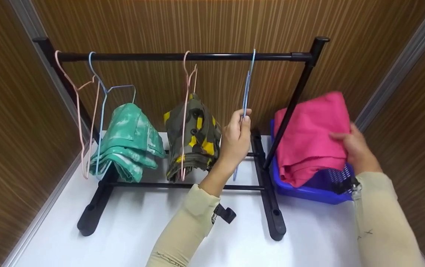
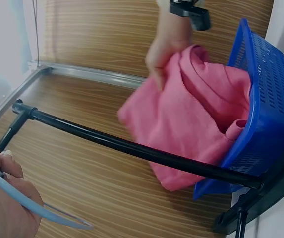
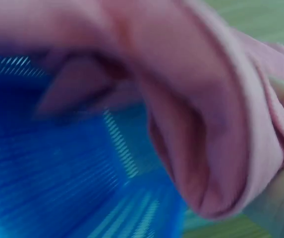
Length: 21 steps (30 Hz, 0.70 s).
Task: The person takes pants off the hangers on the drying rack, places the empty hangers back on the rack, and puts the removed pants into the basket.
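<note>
A black tubular metal clothes rack is standing on a white desk. At the rack's left end, a thin pink wire hanger is hanging from the top bar. Just beside it on the bar, a light-blue wire hanger is carrying a folded green-and-white patterned fabric garment. Near the rack's middle, a second pink wire hanger is bearing a folded dark camouflage garment with yellow patches.

Toward the rack's right end, a second light-blue wire hanger is hanging edge-on from the bar, and the left hand is gripping its wire, fingers and thumb closing on it below the bar.

Just right of the rack, a perforated blue plastic basket is sitting on the desk. A folded bright-pink cloth is leaning out of it, behind the rack's right upright, its lower part lying within the basket's rim. Farthest right of the rack, the right hand is holding the cloth's outer edge; its fingers seem to be clamping the fabric against the thumb, though blur is softening the wrist view.
</note>
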### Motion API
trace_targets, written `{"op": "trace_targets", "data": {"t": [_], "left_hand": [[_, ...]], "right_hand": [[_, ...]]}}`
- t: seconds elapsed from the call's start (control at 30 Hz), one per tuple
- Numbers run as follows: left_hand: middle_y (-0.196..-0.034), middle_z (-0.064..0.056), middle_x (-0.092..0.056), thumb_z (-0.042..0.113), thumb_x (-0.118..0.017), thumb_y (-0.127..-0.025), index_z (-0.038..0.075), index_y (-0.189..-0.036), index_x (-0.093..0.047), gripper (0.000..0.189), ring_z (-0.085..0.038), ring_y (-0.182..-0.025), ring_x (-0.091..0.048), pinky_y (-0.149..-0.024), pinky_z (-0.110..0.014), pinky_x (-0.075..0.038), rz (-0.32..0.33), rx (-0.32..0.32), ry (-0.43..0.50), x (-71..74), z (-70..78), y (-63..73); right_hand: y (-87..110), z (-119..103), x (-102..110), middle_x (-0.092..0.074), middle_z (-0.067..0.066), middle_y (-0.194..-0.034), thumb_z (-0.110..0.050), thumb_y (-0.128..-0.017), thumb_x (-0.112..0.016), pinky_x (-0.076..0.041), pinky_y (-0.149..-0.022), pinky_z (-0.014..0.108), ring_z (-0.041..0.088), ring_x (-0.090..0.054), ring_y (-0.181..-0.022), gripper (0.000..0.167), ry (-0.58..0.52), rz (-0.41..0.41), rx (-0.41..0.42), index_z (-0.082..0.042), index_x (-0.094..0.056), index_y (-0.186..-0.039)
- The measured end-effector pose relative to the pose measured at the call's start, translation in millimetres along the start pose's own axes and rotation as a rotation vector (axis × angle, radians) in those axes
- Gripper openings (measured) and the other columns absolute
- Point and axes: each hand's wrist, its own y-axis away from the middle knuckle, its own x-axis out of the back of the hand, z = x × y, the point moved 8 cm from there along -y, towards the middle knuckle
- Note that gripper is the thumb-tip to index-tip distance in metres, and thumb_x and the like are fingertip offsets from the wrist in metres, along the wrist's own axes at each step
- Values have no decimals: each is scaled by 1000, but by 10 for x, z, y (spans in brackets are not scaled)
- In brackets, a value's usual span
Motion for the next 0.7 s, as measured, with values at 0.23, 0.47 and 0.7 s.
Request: {"op": "trace_targets", "data": {"t": [0.23, 0.47, 0.7], "left_hand": [[-69, 3, -45, 15, -42, -108, 2, -127, -57, 28, -6, -57, -39, -55, -22, -37, -5, 8, -38, -10, -34, 22], [-71, 2, -45, 16, -41, -108, 2, -128, -56, 29, -7, -58, -39, -55, -23, -36, -6, 9, -39, 7, -10, 16], [-63, 5, -42, 18, -44, -107, 6, -131, -56, 30, -5, -51, -38, -48, -22, -32, -32, 42, -32, -25, -40, 28]], "right_hand": [[71, 607, 17, -21, 41, -147, -2, -84, -61, -43, -94, 40, 44, -34, -123, 91, 753, -143, -141, 18, 0, -149], [131, 613, -189, -26, 50, -139, -6, -80, -58, -29, -108, 66, 60, -32, -127, 88, 1097, -212, -41, 15, -7, -148], [333, 539, -570, -33, 41, -142, -17, -94, -58, -31, -99, 74, 65, -29, -128, 51, 1244, -233, 210, 1, -47, -141]]}}
